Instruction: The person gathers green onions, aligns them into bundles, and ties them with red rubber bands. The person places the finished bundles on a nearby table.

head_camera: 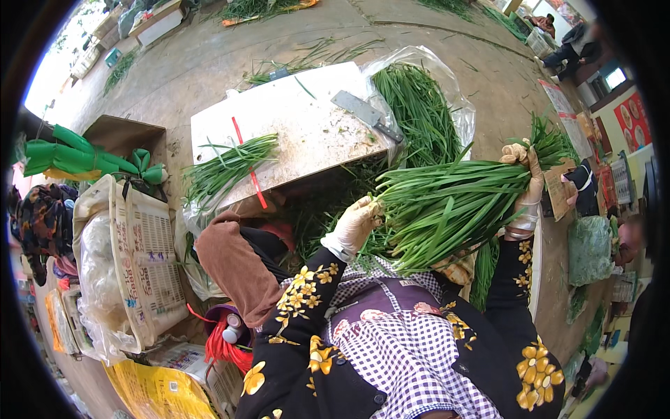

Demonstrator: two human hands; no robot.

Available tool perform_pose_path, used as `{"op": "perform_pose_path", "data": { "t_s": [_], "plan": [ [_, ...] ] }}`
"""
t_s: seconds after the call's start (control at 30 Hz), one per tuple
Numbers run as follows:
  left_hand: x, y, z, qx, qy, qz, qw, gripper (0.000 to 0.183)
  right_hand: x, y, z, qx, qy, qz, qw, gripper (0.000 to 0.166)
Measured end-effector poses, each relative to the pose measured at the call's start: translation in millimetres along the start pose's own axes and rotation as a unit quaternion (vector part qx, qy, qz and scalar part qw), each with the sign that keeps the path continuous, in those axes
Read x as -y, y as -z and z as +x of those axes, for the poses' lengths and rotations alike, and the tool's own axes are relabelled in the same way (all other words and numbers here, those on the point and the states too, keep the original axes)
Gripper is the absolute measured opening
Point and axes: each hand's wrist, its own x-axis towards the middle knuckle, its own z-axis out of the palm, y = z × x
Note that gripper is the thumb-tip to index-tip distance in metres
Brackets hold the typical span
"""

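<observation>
My right hand (526, 162), in a pale thin glove, grips a large bunch of long green leaves, likely garlic chives (455, 204), near its right end. At the bunch's left end, the fingers of my gloved left hand (358, 222) are pinched at the stem ends. A smaller bunch of the greens (230, 165) lies on the white board (293, 110), across a red strip (236, 131). A cleaver (361, 110) rests at the board's right edge, beside a clear plastic bag (460, 105) full of the same greens (419, 110).
At my left stand a white plastic crate (152, 251) with clear bags and a purple container (220, 314) with red strips (222, 348). A brown cloth (235, 267) covers my left knee. Loose greens (324, 52) lie on the floor beyond the board. Other people sit farther off at right.
</observation>
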Motion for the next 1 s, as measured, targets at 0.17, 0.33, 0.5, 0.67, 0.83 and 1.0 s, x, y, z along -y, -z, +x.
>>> {"op": "perform_pose_path", "data": {
  "t_s": [0.17, 0.33, 0.5, 0.67, 0.83, 1.0],
  "plan": [
    [-16.0, 13.2, -5.9, 0.019, 0.051, 0.242, 0.969, 0.02, 12.9, -5.4, -7.0, -0.011, 0.021, -0.01, 1.0, 0.016],
    [-37.3, 51.2, -22.6, 0.002, 0.142, 0.799, 0.584, 0.016, 27.6, -4.5, -4.7, 0.023, 0.036, -0.008, 0.999, 0.017],
    [-20.5, -1.5, -25.0, -0.092, -0.158, 0.719, 0.671, 0.015, 22.3, -0.7, -6.6, 0.01, 0.035, 0.001, 0.999, 0.017],
    [-2.2, -38.7, -13.4, -0.08, -0.274, 0.55, 0.784, 0.024, 4.2, -13.2, -4.4, 0.017, 0.018, -0.005, 1.0, 0.016],
    [1.1, -58.0, -9.8, -0.121, -0.314, 0.608, 0.719, 0.026, -10.3, -17.2, -5.0, 0.021, -0.013, 0.028, 0.999, 0.017],
    [-6.9, -48.1, -10.0, -0.086, -0.349, 0.688, 0.631, 0.013, -8.7, -18.7, -5.8, 0.015, 0.003, 0.004, 1.0, 0.016]
  ]
}}
